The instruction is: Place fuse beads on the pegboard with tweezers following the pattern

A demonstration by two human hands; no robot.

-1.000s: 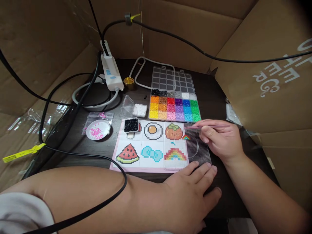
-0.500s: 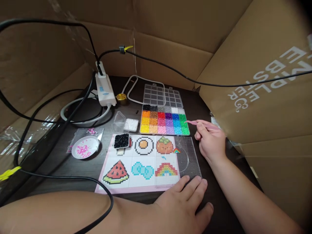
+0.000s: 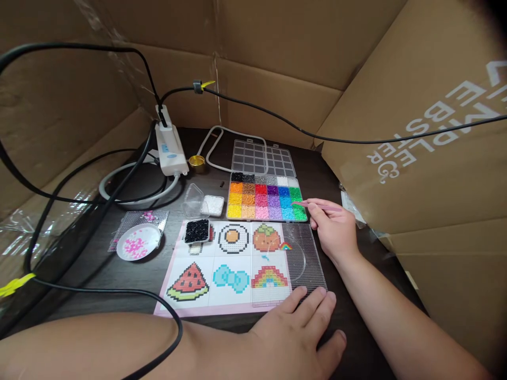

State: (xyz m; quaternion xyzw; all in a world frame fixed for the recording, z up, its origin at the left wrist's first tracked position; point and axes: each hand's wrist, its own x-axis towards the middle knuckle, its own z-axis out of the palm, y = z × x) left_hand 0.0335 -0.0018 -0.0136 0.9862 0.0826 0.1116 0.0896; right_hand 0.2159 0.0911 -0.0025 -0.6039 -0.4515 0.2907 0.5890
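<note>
My right hand (image 3: 335, 227) pinches pink tweezers (image 3: 320, 205). Their tip is over the blue and green compartments on the right side of the bead box (image 3: 257, 200), which is filled with many colours. My left hand (image 3: 301, 327) lies flat, fingers spread, with its fingertips on the near edge of a clear pegboard (image 3: 307, 253). This pegboard partly covers a pattern sheet (image 3: 198, 279) printed with a watermelon, a bow, an egg and a rainbow. A few small blue beads (image 3: 265, 257) sit on the pegboard, near a tiny rainbow mark.
A box of black beads (image 3: 197, 231) stands on the sheet, with a box of white beads (image 3: 213, 205) behind it. At left are a dish of pink beads (image 3: 138, 241), a power strip (image 3: 171, 148) and black cables (image 3: 99, 289). Cardboard walls (image 3: 277, 42) surround the table.
My right hand has moved slightly left, carrying the tweezers' tip from the green compartments towards the blue ones. My left hand stays in place. The view has shifted slightly.
</note>
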